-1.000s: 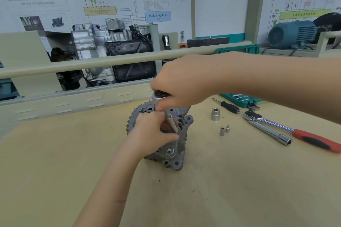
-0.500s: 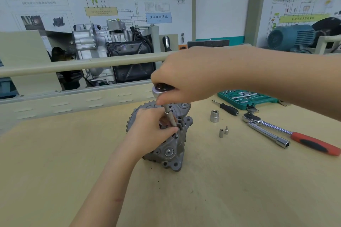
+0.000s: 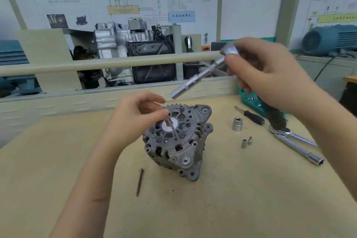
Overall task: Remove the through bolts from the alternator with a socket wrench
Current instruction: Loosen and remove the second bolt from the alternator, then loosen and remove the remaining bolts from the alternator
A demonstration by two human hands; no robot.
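Note:
The grey alternator [image 3: 179, 141] stands on the tan table, its rear face turned up toward me. My left hand [image 3: 135, 120] pinches a long through bolt [image 3: 171, 128] that slants across the alternator's rear face, its head at my fingertips. My right hand [image 3: 262, 69] holds the silver socket wrench [image 3: 201, 75] in the air above and right of the alternator, its socket end pointing down-left and clear of the housing. Another through bolt [image 3: 139, 181] lies loose on the table in front of the alternator.
To the right lie a large socket [image 3: 237, 123], two small sockets [image 3: 246, 142], a black-handled driver [image 3: 251, 116], a ratchet with an extension bar [image 3: 297, 146] and a green socket case [image 3: 251, 100]. A beige rail [image 3: 96, 63] crosses behind the table.
My right hand lifted the socket wrench up and right, off the alternator. My left hand now pinches a loosened bolt. The view shifted closer.

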